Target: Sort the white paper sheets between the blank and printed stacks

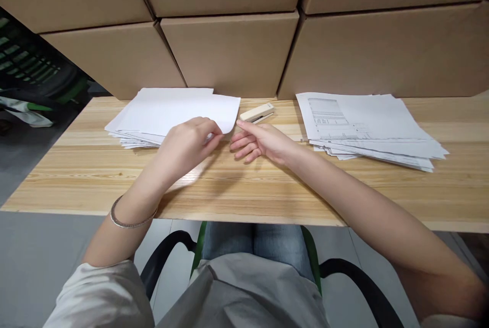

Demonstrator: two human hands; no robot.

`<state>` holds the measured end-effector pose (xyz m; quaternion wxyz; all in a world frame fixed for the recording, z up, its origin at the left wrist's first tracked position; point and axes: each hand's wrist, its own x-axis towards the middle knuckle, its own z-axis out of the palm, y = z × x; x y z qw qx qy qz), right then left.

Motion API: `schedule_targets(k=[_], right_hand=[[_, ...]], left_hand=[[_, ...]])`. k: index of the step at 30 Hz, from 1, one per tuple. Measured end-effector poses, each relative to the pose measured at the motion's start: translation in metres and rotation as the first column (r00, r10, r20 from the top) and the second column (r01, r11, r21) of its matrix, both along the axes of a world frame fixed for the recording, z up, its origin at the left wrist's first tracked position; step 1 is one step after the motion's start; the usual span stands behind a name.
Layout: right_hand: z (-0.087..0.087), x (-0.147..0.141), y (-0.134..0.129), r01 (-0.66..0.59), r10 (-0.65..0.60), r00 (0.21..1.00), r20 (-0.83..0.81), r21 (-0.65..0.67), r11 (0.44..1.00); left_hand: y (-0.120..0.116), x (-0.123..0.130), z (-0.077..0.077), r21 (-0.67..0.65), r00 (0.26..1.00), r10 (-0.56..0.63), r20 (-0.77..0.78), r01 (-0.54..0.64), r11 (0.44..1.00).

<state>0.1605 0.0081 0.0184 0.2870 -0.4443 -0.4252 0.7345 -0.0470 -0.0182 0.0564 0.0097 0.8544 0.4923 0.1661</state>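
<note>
My left hand (193,142) pinches the near right corner of a white sheet of paper (214,109), which curls up slightly at that edge. The sheet lies over a stack of papers (130,121) on the left of the table. My right hand (263,143) is open, palm turned toward the left, with fingers apart and nothing in them. Just behind it lies a cream-coloured stapler (256,112), partly covered by that hand. Further right rests a second stack of papers (370,127), its top sheet printed with tables and small figures.
Cardboard boxes (229,55) stand stacked along the back of the wooden table (229,200). The table's front edge runs just before my lap. Black chair armrests (359,279) are at both sides, and a dark area with green objects (42,71) shows at the far left.
</note>
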Motion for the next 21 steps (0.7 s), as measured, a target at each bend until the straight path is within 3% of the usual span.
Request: schedule_targets(k=[7, 13, 16, 19, 21], right_hand=[[-0.006, -0.007, -0.004, 0.097, -0.097, 0.993, -0.068, -0.003, 0.995], [-0.001, -0.003, -0.003, 0.227, -0.246, 0.957, 0.156, 0.13, 0.965], [0.006, 0.003, -0.002, 0.205, -0.257, 0.933, 0.252, 0.215, 0.955], [0.013, 0.01, 0.0, 0.183, -0.277, 0.911, 0.306, 0.301, 0.936], [0.016, 0.013, 0.001, 0.171, -0.296, 0.899, 0.324, 0.362, 0.916]], left_hand=[[-0.002, 0.008, -0.014, 0.068, 0.948, -0.317, 0.002, 0.316, 0.946], [-0.002, 0.013, -0.016, 0.006, 0.91, -0.41, 0.061, 0.41, 0.912], [-0.001, 0.012, -0.013, 0.055, 0.943, -0.302, 0.138, 0.297, 0.953], [0.005, 0.005, -0.01, 0.148, 0.964, -0.046, 0.262, 0.007, 0.989], [0.014, -0.005, -0.009, 0.183, 0.928, 0.105, 0.358, -0.18, 0.967]])
